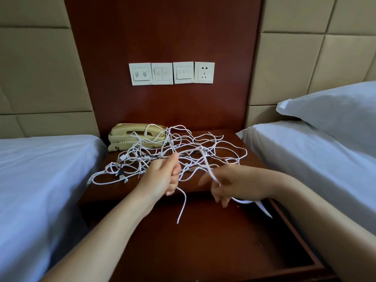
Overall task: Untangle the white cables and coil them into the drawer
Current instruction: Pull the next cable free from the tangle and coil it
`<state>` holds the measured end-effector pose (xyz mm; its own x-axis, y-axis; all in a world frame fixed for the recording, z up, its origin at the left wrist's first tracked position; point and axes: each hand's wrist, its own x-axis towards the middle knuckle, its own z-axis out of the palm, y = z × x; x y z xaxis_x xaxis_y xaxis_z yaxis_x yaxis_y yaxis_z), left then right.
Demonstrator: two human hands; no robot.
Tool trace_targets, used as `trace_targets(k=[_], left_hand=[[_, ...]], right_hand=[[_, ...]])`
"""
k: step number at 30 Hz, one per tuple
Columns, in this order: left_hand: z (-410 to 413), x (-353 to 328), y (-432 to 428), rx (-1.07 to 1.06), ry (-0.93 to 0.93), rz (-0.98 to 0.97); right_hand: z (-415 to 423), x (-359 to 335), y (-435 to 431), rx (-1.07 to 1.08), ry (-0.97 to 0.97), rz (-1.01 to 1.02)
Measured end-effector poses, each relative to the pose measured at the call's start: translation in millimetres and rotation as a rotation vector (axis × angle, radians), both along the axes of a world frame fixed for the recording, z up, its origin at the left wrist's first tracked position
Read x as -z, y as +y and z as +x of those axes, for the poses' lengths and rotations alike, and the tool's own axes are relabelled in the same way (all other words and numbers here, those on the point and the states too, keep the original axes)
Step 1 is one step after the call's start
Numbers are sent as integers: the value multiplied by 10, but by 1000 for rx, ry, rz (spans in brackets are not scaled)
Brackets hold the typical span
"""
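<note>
Head view: you're looking down at a nightstand [122,190] between two beds, with its drawer [203,241] pulled open toward you.
Cables: the white cables [191,143] sit in one loose tangle on the nightstand top. It runs from the front-left corner to the right edge, and its long axis goes left-right.
Back-left corner: a few loops are draped over the beige telephone [130,137].
Left hand: your left hand [165,176] is clenched in a fist round one strand [200,150], above the front edge of the top.
Strand: it arcs up from that fist, then slopes down to the right into your other hand.
Loose end: the loose end [184,204] drops out of the bottom of the left fist. It hangs near vertical over the drawer with its tip pointing down at the drawer floor, not touching.
Right hand: your right hand [230,184] has the same strand pinched between thumb and fingers, with the other fingers loosely curled. It's motion-blurred, so I can't give the exact grip.
Drawer back-right corner: something white [263,209] is partly hidden under your right wrist. Can't tell if it's cable or paper.
Wall: a row of switch plates [171,73] sits above the telephone.
</note>
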<state>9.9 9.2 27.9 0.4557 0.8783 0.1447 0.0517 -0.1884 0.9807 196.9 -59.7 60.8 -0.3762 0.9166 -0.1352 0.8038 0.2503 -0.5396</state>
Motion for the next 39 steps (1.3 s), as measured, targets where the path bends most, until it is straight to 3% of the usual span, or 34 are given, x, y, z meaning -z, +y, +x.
trace_targets(k=[4,9,11,14,16,20,27,33,39], left_hand=[[48,-10,-54,17,62,10],[63,-15,-86,75,99,-25],[65,-37,-109,108,91,-57],[54,-63,-146,176,15,-134],[47,-75,-156,217,-85,-231],[55,-85,-153,254,-287,-422],[59,-84,-174,259,-561,-626],[57,-109,-38,7,-720,-569],[93,-62,-95,-60,-555,-356]], right_hand=[[-70,-54,-57,45,360,0],[-136,-82,-23,319,804,150],[-95,-58,29,396,707,319],[-27,-13,83,452,327,660],[-13,39,97,450,191,738],[-99,185,150,406,-45,685],[-417,375,137,259,-245,560],[-549,340,4,84,-235,444],[-568,245,-52,26,-312,566]])
